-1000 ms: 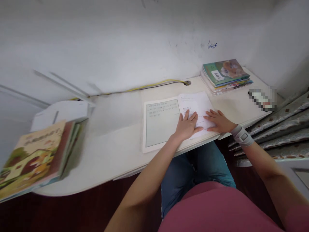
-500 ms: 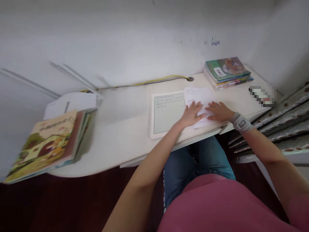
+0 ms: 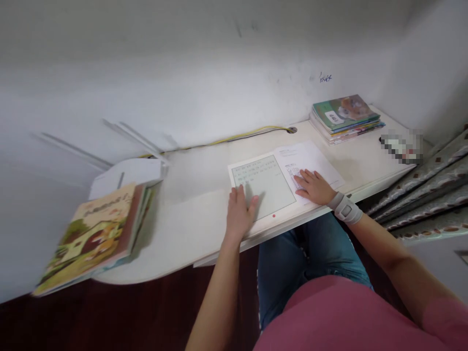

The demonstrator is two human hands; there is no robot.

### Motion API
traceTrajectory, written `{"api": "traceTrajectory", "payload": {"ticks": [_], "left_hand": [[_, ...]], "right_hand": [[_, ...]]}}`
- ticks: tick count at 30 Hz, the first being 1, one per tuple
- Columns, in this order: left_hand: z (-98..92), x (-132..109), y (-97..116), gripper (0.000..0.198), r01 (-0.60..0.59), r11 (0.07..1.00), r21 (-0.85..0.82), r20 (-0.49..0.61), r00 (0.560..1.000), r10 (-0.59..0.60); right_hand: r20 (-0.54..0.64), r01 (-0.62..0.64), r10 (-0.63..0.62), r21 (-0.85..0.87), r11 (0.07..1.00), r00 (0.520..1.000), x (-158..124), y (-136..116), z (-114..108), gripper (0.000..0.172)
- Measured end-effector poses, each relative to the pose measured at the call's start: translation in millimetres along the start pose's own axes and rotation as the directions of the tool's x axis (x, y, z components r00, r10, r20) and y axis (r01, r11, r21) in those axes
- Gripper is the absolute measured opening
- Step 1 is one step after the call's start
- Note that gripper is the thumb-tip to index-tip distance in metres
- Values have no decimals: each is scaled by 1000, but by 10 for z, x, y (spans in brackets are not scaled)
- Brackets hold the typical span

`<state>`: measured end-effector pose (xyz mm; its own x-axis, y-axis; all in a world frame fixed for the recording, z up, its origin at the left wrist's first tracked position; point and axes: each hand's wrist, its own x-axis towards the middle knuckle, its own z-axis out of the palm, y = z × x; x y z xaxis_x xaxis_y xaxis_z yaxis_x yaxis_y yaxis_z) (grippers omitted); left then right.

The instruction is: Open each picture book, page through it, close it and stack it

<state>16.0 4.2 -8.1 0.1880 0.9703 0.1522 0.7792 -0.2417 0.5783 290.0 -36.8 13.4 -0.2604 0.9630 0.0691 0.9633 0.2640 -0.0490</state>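
Note:
A white-framed writing tablet [image 3: 263, 187] with rows of handwriting at its top lies on the desk in front of me, now at a slant. My left hand [image 3: 240, 210] is at its left edge, fingers stretched and thumb apart over the lower left corner; whether it presses on the frame I cannot tell. Right of the tablet lies a printed sheet of paper [image 3: 310, 156], its left edge against or under the tablet's side. My right hand [image 3: 315, 187] lies flat on the paper with fingers spread. A grey band is around my right wrist.
A stack of books [image 3: 345, 117] stands at the desk's back right, near a pixelated object [image 3: 401, 147]. More picture books [image 3: 91, 234] lean at the left end beside a white object [image 3: 126, 176]. A yellow cable [image 3: 234, 137] runs along the wall. A patterned curtain [image 3: 435, 192] hangs at right.
My left hand has moved left from the paper to the tablet's left edge. The tablet and paper have turned counterclockwise. My right hand stays on the paper, somewhat lower in view.

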Motion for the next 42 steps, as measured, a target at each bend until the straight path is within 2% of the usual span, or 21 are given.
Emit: {"api": "traceTrajectory", "payload": {"ticks": [3,5,10,15,23,33,42], "left_hand": [[-13,-30,-42,78,22,997,-71,-25,999,-24],[-34,-23,-63,78,29,998,-58,-28,999,-31],[-86,-30,-61,80,14,997,72,2,1000,-14],[-48,-55,-38,76,-35,979,203,1,999,36],[-31,-76,-44,72,7,981,194,-18,1000,-3],[-74,-77,53,67,-20,963,268,2,1000,20],[-41,-64,-17,64,-2,967,255,-16,1000,7]], "right_hand": [[-13,-18,18,-5,1000,1000,-22,2,31,59],[0,-16,16,-15,1000,1000,-25,15,25,60],[6,-44,44,-24,999,999,-46,103,-2,60],[9,-40,40,-13,999,999,-68,157,3,61],[2,-48,48,-6,999,999,-95,180,-1,61],[6,-50,50,-13,999,999,-123,277,-30,60],[4,-41,41,6,999,999,-170,364,-15,60]]}}
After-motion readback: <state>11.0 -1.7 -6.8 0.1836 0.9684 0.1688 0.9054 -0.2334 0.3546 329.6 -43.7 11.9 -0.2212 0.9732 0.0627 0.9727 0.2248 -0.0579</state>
